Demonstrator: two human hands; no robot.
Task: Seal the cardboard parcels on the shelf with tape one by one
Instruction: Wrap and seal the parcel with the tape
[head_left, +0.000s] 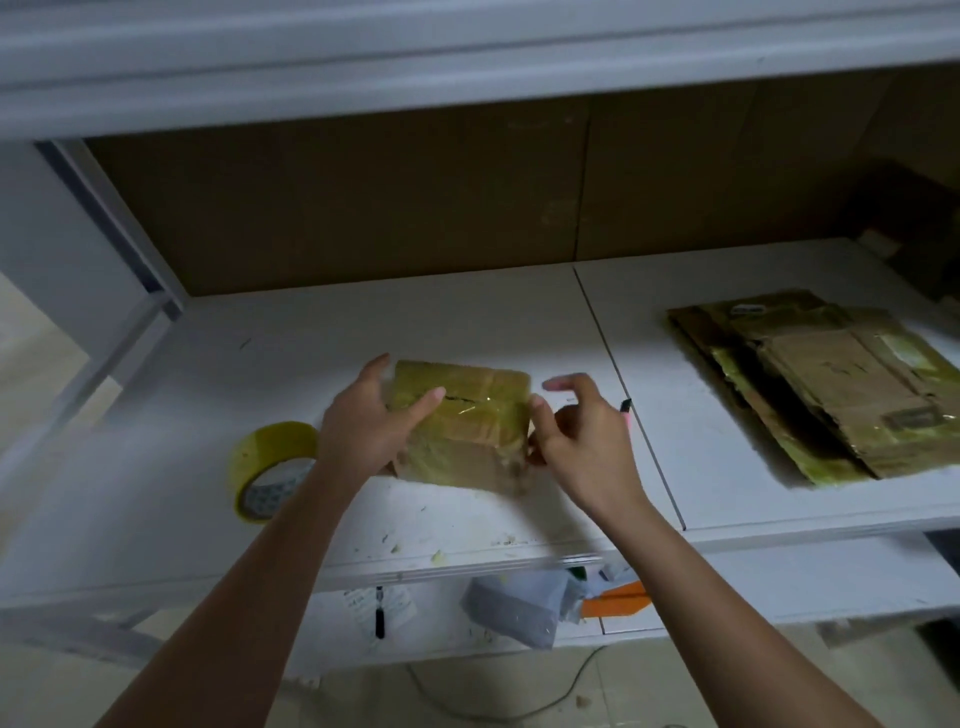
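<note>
Parcel: the small box (460, 423) sits on the shelf (467, 322) between the two hands, near the front edge. Yellowish tape already covers its top and runs down its near face; a dark slit shows on top through the tape.
Left hand: the left hand (363, 426) lies against the box's left side, thumb stretched across the top corner, fingers up behind the far edge. It steadies or turns the box; the fingers look fairly straight, and blur hides the rest.
Right hand: the right hand (582, 436) is at the box's right side. Forefinger lifted clear, thumb at the top right edge, lower fingers curled near the bottom corner. Whether they pinch a tape end or the box I cannot tell.
Tape: the roll (272, 470) stands on edge just left of the left wrist, apart from the box, in neither hand.
Pen: a pen (625, 408) lies just beyond the right hand's knuckles.
Flat cardboard: a pile of flattened, taped cartons (810, 384) lies well to the right of the right hand.
Done: this box looks close to sealed, to judge by the tape on two faces.
Left: likely smoothing down the tape at the right edge. No other parcel awaiting tape shows, unless the flat pile counts.
</note>
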